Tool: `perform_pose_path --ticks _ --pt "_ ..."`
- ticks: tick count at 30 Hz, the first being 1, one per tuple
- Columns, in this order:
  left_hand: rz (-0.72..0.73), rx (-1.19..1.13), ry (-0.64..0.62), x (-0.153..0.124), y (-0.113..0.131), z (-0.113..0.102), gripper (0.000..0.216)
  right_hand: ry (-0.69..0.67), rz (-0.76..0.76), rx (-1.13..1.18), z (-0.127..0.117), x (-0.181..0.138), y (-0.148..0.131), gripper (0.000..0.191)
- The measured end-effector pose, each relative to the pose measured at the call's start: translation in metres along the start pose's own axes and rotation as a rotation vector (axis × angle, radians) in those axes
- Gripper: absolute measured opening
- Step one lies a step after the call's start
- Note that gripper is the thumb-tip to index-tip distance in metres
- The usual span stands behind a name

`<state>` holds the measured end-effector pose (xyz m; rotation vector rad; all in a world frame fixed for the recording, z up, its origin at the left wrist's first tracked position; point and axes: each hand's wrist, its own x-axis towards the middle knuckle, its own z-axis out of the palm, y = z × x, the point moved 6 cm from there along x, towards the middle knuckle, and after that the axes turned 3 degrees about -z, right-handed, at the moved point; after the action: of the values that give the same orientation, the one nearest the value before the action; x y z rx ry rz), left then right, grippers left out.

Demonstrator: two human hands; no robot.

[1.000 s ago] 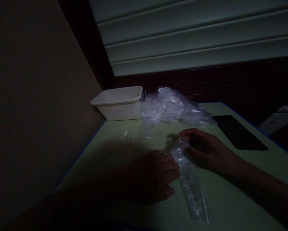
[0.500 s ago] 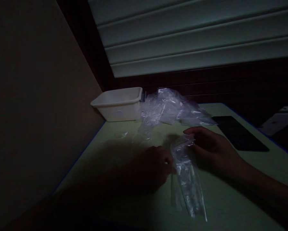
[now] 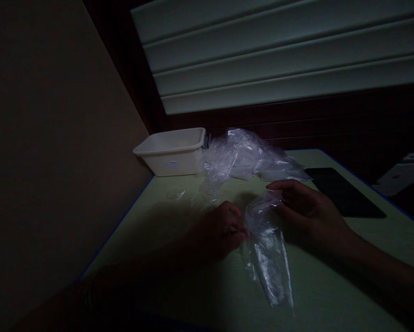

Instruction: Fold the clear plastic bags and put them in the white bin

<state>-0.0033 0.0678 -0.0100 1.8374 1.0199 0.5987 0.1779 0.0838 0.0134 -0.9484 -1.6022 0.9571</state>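
A clear plastic bag [image 3: 271,258] hangs between my hands over the table, its lower end toward me. My right hand [image 3: 305,210] pinches its upper end between thumb and fingers. On the bag's left side, my left hand [image 3: 226,230] is closed, its thumb and fingertips pinching the bag's edge. The left hand lies in deep shadow, so its grip shows only in part. Behind both hands a heap of clear plastic bags [image 3: 245,154] lies crumpled on the table.
A white plastic bin [image 3: 179,161] with a grey latch stands at the back left by the wall. A black tablet-like slab [image 3: 345,191] lies to the right on the pale green table [image 3: 331,295]. Off the right edge is a whitish device [image 3: 400,177]. A small clear plastic piece [image 3: 175,194] lies before the bin.
My left hand has shifted slightly up, and its fingers have turned more into view. The bag's lower end has swung a little. My right hand keeps its pinch.
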Motion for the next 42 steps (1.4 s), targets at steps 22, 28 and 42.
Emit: perform_pose_path --ticks 22,28,42 --pt "-0.271 -0.15 -0.052 0.0 -0.011 0.008 0.023 0.137 -0.039 -0.082 0.002 -0.002 -0.012 0.025" --pt "-0.253 -0.17 -0.057 0.001 -0.008 0.007 0.02 0.131 -0.069 -0.144 0.002 -0.003 -0.015 0.024" --pt "-0.253 -0.233 -0.104 0.002 -0.007 0.012 0.025 0.149 -0.111 -0.203 0.005 -0.005 -0.018 0.022"
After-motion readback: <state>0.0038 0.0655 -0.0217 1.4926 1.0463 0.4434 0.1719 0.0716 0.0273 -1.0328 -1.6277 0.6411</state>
